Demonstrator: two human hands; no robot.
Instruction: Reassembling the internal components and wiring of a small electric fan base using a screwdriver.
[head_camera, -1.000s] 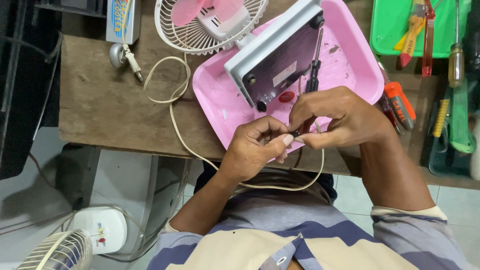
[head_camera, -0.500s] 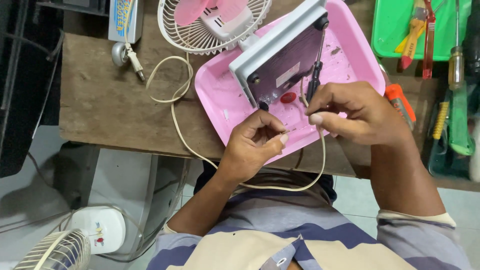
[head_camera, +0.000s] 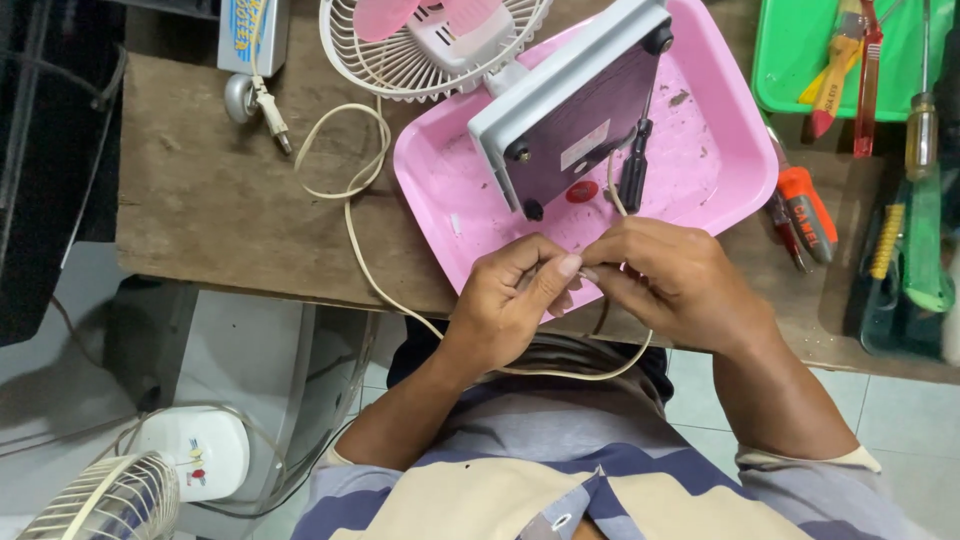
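Two hands meet at the near edge of the pink tray (head_camera: 720, 170), seen from the head camera. The left hand (head_camera: 510, 305) and the right hand (head_camera: 675, 280) pinch the same spot of the cream cord (head_camera: 350, 225), thumbs and fingertips pressed close around it, so the thin wire stays put between them. What sits right at the pinch is too small to tell.

The cord runs from the hands up to the grey base (head_camera: 575, 110) of the small fan (head_camera: 430, 40), which lies tipped on its side in the tray — that way its underside faces up. A loop of cord also hangs below the hands, off the table edge, and the rest snakes left over the wooden table (head_camera: 200, 200) to the plug (head_camera: 265, 105).

A black screwdriver (head_camera: 635, 165) lies in the tray just beside the base, near the right hand. More tools sit to the right — an orange one (head_camera: 805, 205) and some in a green tray (head_camera: 800, 60).

The left part of the table has open room. The right side is crowded.
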